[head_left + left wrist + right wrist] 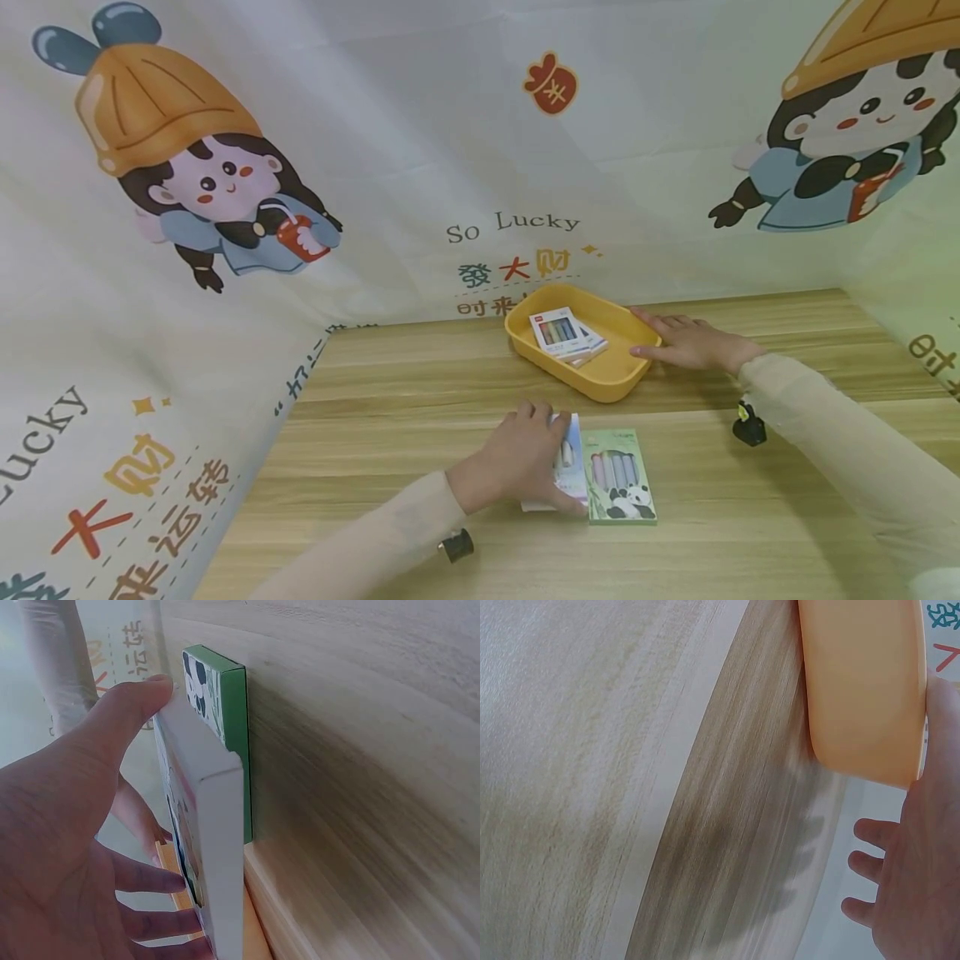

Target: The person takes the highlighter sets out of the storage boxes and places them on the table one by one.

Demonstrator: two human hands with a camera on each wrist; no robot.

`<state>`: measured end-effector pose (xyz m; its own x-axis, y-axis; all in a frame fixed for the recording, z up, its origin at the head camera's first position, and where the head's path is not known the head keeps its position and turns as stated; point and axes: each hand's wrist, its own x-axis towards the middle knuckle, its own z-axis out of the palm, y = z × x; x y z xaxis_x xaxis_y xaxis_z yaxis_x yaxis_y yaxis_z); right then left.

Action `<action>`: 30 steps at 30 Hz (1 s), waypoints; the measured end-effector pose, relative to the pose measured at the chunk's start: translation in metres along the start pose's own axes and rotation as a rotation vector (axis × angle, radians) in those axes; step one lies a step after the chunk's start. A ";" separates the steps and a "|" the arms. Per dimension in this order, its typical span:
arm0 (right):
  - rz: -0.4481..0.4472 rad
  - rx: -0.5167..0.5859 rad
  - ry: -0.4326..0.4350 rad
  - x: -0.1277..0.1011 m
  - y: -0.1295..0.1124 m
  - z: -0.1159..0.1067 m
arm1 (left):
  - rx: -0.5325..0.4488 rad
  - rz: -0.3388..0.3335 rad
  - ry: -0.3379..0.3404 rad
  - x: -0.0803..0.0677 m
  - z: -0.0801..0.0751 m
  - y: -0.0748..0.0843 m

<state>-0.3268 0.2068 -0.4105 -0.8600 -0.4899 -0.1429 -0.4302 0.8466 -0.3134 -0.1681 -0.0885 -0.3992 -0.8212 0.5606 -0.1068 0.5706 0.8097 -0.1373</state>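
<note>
Place: booth-like work corner; kind of building cannot be told. Evidence: pale sheet (420, 125) with soft creases walls the wood-grain table (375, 400) at back, left and right; printed on it, repeated cartoon figures (213, 171), "So Lucky" lettering (536, 222), Chinese characters (516, 268).

The tray (606, 390) is yellow. The panda box (621, 477) is mostly green, the box beside it (576, 457) white and pale blue. The desk (375, 392) has streaked tan grain.
</note>
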 end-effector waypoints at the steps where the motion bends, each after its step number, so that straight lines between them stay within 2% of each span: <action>1: 0.000 0.001 0.000 0.000 0.000 0.000 | -0.003 0.000 -0.002 0.000 0.000 0.000; 17: -0.001 0.003 0.003 0.001 0.002 0.001 | -0.007 0.000 -0.036 0.000 0.005 0.002; 30: 0.006 0.020 0.003 0.001 0.001 0.001 | -0.001 0.010 -0.029 -0.001 0.009 0.003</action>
<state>-0.3276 0.2072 -0.4115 -0.8635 -0.4840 -0.1418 -0.4194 0.8453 -0.3311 -0.1652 -0.0885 -0.4084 -0.8148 0.5634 -0.1364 0.5787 0.8043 -0.1352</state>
